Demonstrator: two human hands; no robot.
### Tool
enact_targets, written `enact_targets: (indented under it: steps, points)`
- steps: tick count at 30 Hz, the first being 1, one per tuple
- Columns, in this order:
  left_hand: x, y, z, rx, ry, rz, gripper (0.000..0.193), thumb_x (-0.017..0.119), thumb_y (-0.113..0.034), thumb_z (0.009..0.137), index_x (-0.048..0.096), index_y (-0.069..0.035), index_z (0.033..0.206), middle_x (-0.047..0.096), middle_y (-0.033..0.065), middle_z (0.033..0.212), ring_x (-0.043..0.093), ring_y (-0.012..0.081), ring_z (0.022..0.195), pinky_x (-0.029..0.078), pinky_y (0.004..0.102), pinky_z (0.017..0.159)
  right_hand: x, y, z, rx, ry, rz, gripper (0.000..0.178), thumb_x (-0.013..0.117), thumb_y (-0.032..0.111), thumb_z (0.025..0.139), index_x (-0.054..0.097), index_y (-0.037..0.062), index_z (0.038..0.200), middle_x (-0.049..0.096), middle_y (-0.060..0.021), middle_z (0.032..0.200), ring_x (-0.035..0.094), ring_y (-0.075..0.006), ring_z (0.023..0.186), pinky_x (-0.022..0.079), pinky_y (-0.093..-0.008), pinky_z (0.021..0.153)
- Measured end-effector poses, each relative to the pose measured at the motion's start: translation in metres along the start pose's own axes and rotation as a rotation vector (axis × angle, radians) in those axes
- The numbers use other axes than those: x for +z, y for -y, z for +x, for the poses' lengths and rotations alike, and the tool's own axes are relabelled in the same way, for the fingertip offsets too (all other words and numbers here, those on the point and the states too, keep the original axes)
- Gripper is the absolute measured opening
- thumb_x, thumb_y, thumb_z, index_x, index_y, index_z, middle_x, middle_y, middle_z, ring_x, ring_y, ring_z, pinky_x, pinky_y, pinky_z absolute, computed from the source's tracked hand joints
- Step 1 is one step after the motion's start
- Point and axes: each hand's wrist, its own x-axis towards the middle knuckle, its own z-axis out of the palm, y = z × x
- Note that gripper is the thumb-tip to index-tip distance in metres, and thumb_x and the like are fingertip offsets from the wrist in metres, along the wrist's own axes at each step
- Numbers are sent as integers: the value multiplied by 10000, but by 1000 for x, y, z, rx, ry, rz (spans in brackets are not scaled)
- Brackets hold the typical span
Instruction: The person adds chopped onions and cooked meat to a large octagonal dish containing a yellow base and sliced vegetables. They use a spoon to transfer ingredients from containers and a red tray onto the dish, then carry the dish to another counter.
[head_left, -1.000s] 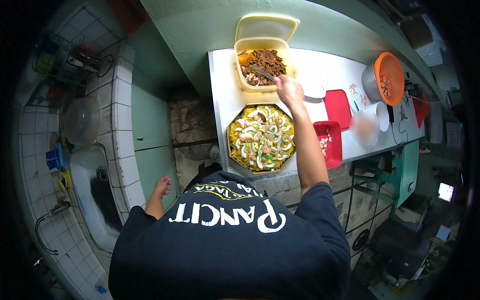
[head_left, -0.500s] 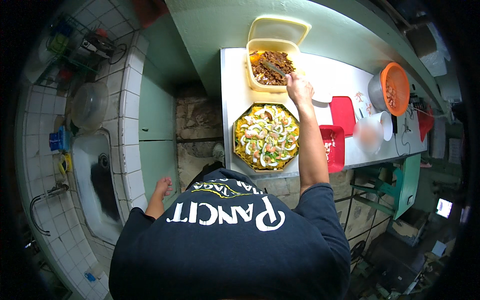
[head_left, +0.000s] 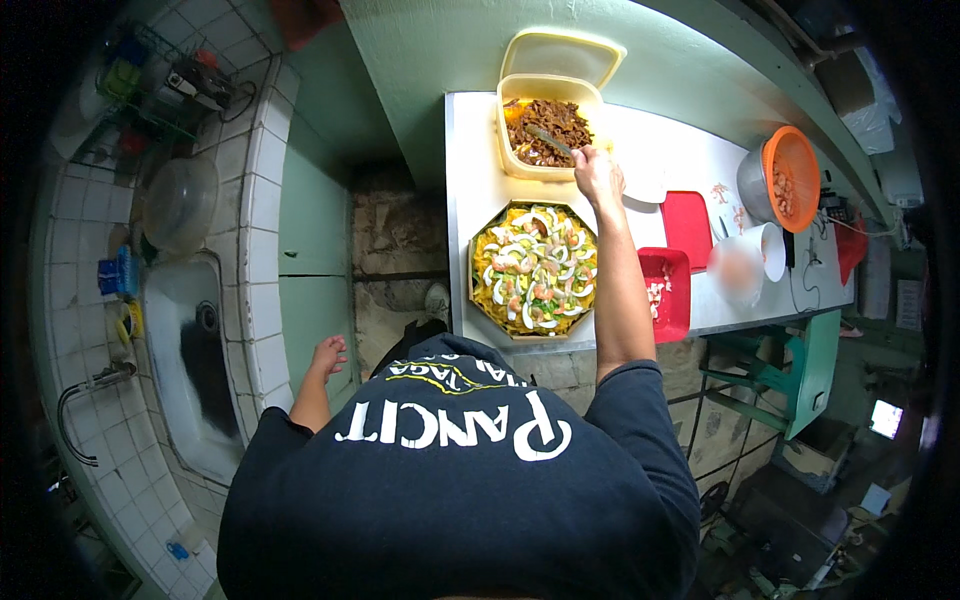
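Note:
My right hand (head_left: 598, 172) is closed round the handle of a metal spoon (head_left: 552, 143). The spoon's far end rests among dark brown chopped food (head_left: 548, 118) in a yellow plastic container (head_left: 548, 172), its lid tipped back against the wall. Nearer to me sits an octagonal tray (head_left: 472, 290) of yellow noodles topped with egg slices, shrimp and green bits. A small brown patch (head_left: 540, 228) shows on the noodles' far half. My left hand (head_left: 328, 357) hangs low beside the green cabinet, holding nothing, fingers loosely apart.
Right of my forearm are a red container (head_left: 686, 310) with pale bits, its red lid (head_left: 685, 225), a white cup (head_left: 772, 252) and an orange strainer (head_left: 802, 190) in a metal pot (head_left: 752, 190). A green stool (head_left: 770, 370) stands under the table (head_left: 460, 150). Leftward is a sink (head_left: 165, 330).
My right hand stays at the container with the spoon, shifting only slightly. A brown patch now shows on the noodles. My left hand has risen a little, and the whole view has shifted slightly.

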Motion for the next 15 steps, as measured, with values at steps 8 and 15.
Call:
enact_targets:
  steps: [8,15]
  points:
    - [7,13,4,-50,40,46,326,506,-313,933,545,-208,1239,615,-33,1003,608,153,793,463,373,681,-5,-4,-11,14,-18,13,308,507,357,924,684,113,982,673,-144,994,638,-346,940,486,-457,835]
    - [7,-7,0,42,13,-4,356,510,-328,937,533,-203,1270,616,-18,1051,606,165,845,456,385,720,21,22,9,24,39,-91,327,538,356,911,704,74,906,681,-173,956,656,-372,901,507,-478,783]
